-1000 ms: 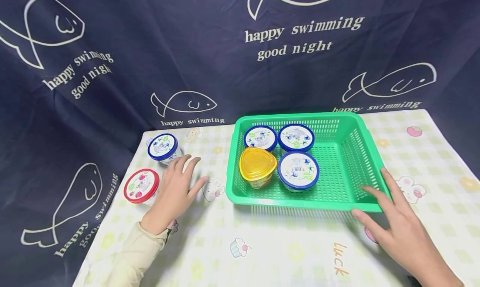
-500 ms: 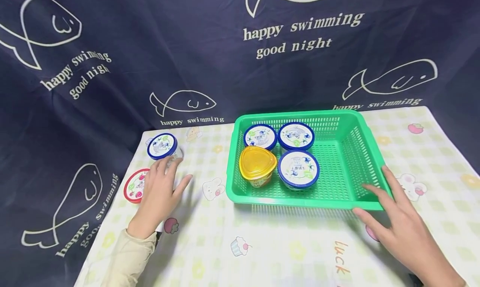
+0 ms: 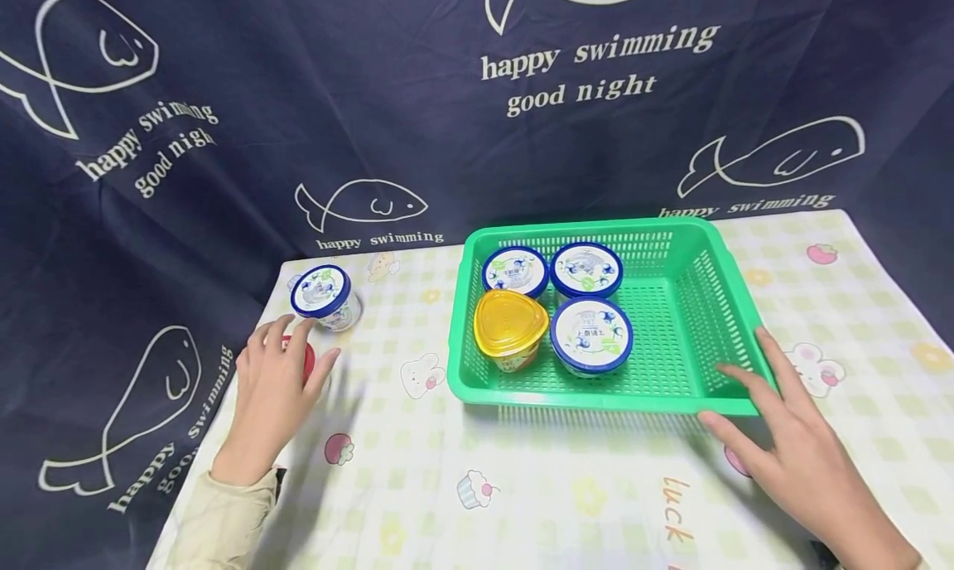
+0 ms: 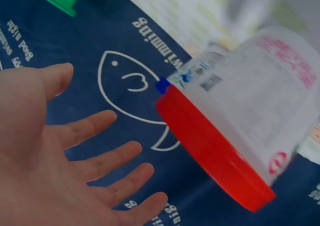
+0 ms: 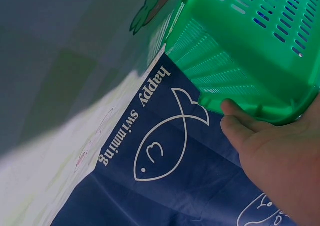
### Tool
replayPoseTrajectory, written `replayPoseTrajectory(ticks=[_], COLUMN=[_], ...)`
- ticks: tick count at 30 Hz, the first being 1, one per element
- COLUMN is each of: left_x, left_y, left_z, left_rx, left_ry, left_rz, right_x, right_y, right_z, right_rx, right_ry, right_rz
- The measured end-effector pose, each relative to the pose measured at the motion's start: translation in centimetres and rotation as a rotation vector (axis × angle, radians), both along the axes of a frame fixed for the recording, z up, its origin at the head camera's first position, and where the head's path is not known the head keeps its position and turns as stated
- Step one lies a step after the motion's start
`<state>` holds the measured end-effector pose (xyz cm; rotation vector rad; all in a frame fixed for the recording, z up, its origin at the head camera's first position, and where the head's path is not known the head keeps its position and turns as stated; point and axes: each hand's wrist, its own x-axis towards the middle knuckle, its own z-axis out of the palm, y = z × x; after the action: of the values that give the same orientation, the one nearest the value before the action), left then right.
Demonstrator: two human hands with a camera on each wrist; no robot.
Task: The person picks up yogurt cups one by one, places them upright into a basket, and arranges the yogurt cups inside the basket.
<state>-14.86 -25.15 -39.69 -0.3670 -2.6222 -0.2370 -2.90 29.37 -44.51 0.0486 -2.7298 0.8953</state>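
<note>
At the table's left my left hand [image 3: 272, 388] hovers over a cup with a red lid [image 3: 300, 356], partly hiding it. In the left wrist view the fingers [image 4: 112, 161] spread apart, a gap away from the white cup body [image 4: 260, 100]. Just behind stands a blue-lidded cup [image 3: 322, 292]. My right hand [image 3: 797, 454] holds the front right corner of a green plastic basket [image 3: 581, 401], thumb outside the front rim and a finger inside. In the basket sit several blue-lidded cups [image 3: 592, 335] and one cup with a yellow lid [image 3: 510, 323].
A pale checked tablecloth [image 3: 417, 504] with cartoon prints covers the table. Behind it hangs a dark blue curtain [image 3: 373, 98] with white fish and lettering. The basket's right part shows bare green floor [image 3: 656, 330].
My left hand has moved left and slightly toward me, from beside the blue-lidded cup to over the red-lidded one. My right hand and the basket have stayed put.
</note>
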Motion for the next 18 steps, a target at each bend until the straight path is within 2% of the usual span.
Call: replayPoseTrajectory(ticks=[7, 13, 18], left_x=[0.0, -0.1, -0.4], left_y=[-0.9, -1.9, -2.4], left_z=[-0.4, -1.0, -1.4], left_rx=[0.006, 0.005, -0.002], left_ry=[-0.047, -0.032, -0.054], left_rz=[0.057, 0.072, 0.079], right_x=[0.1, 0.1, 0.2], right_y=[0.0, 0.0, 0.0], right_z=[-0.2, -0.2, -0.1], right_rx=[-0.007, -0.007, -0.011], right_ry=[0.002, 0.002, 0.007], right_rz=[-0.001, -0.004, -0.004])
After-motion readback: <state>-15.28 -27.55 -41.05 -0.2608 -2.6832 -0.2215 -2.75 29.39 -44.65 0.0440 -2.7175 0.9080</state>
